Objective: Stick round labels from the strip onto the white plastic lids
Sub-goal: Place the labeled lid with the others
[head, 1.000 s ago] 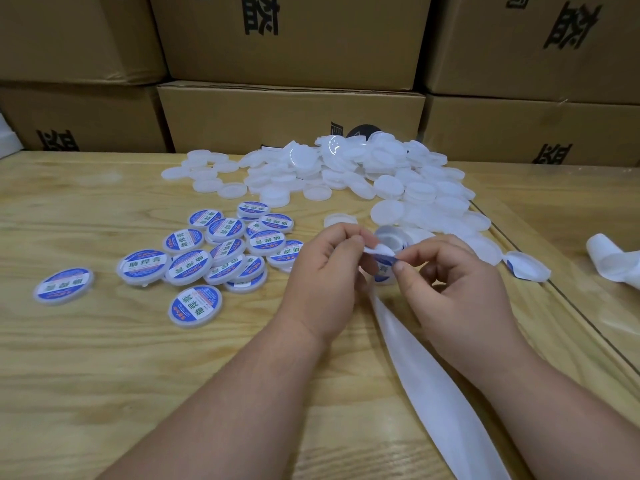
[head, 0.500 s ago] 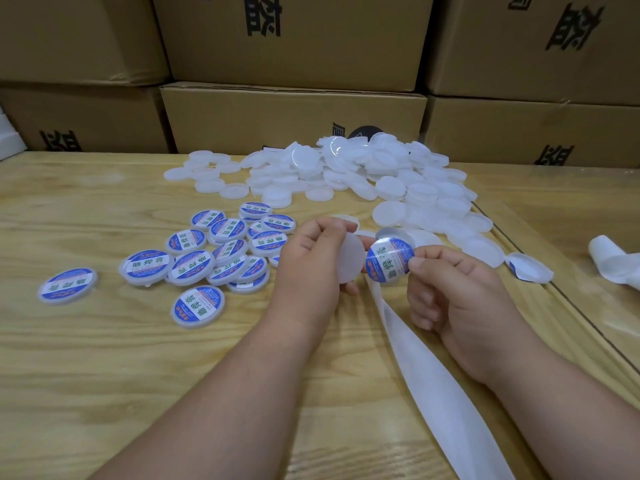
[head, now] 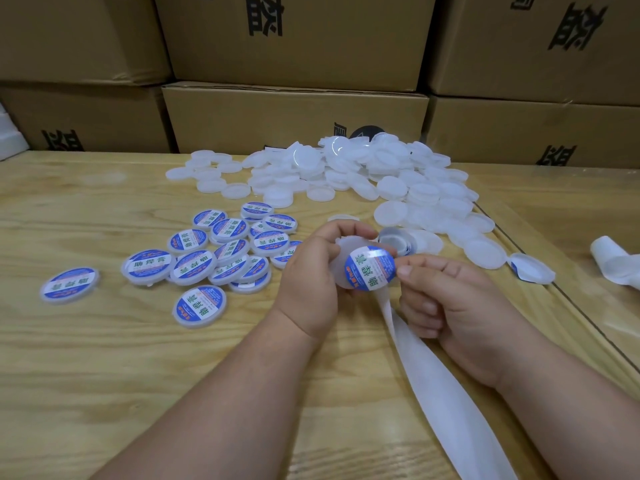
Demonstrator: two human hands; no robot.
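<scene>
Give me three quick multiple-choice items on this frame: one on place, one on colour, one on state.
1. Where does the pile of unlabelled lids lie relative to the labelled lids?
A. nearer the person
B. farther back and to the right
C. on the cardboard boxes

2. What colour rims the round label?
A. red
B. black
C. blue

3. What is the left hand doing?
A. holding a white lid
B. lying flat on the table
C. pulling the backing strip

Answers: 1 B, the pile sits near the boxes. 2 C, a blue ring surrounds a white band. 3 A, its fingers curl round the lid while the right hand pinches the label.
</scene>
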